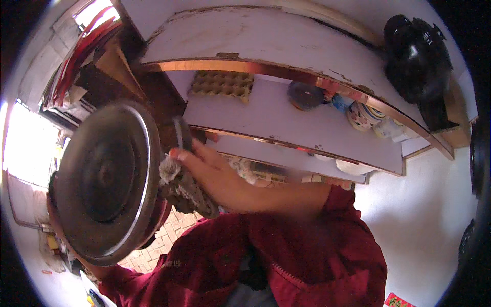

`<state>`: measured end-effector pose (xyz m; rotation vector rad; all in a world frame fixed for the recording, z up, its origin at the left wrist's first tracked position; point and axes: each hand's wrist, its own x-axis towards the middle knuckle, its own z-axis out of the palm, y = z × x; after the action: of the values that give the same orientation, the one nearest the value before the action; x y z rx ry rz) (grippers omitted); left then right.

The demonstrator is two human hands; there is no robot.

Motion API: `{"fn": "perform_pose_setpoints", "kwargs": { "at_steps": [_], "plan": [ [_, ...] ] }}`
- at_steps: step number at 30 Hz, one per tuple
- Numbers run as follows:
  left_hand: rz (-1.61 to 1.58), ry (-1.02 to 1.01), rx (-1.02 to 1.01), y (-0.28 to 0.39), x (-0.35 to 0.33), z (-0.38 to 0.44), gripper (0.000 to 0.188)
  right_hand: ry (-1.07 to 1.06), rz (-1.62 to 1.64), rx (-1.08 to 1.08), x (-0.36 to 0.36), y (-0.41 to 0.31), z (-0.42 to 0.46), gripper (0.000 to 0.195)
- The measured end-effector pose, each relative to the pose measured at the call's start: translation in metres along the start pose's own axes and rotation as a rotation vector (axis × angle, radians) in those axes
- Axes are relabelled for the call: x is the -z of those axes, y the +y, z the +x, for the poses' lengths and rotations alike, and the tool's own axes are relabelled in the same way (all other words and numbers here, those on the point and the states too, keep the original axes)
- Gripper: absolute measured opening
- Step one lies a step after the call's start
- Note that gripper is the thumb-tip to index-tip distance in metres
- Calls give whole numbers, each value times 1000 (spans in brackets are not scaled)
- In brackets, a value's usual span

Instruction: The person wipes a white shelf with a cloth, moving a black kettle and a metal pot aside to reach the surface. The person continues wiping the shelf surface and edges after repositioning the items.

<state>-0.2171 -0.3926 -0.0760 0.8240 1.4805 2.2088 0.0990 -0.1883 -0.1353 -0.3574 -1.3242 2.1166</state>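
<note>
A large round dark pan with a bright metal rim and a red side is held up, tilted, at the left of the view. My left forearm runs up behind its lower edge; my left hand bears the pan from behind, its fingers hidden. My right hand holds a crumpled, dirty grey cloth beside the pan's right rim. The fingertips are near a dark handle-like part with a pale stripe. Whether they touch it, I cannot tell. My right arm is slightly blurred.
Ahead stands a white shelf unit with wood-coloured edges. It holds an egg tray, a dark bowl and several patterned containers. A glossy black object sits at the upper right. Tiled floor shows below the pan.
</note>
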Motion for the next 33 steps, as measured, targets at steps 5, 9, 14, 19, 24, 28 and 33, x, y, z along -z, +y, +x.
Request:
{"fn": "perform_pose_setpoints", "kwargs": {
  "at_steps": [5, 9, 14, 19, 24, 28, 33],
  "plan": [
    [-73, 76, 106, -35, 9, -13, 31, 44, -62, -195, 33, 49, 9, 42],
    [-278, 44, 318, -87, -2, -16, 32, 94, -17, -161, 83, 97, 14, 41],
    [-5, -81, 381, -168, -14, -17, 41, 342, -183, -159, 146, 102, -8, 46],
    [-677, -204, 554, -222, -88, -10, 41, 492, -447, 67, 215, 83, -40, 42],
    [-584, -200, 648, -270, -172, 20, 38, 605, -98, 2, 278, 56, -65, 35],
    [-733, -340, 762, -283, -223, 26, 36, 584, -120, 133, 289, 27, -67, 29],
    [-822, -393, 810, -319, -253, 44, 35, 608, -101, 87, 322, 23, -67, 31]
  ]
}}
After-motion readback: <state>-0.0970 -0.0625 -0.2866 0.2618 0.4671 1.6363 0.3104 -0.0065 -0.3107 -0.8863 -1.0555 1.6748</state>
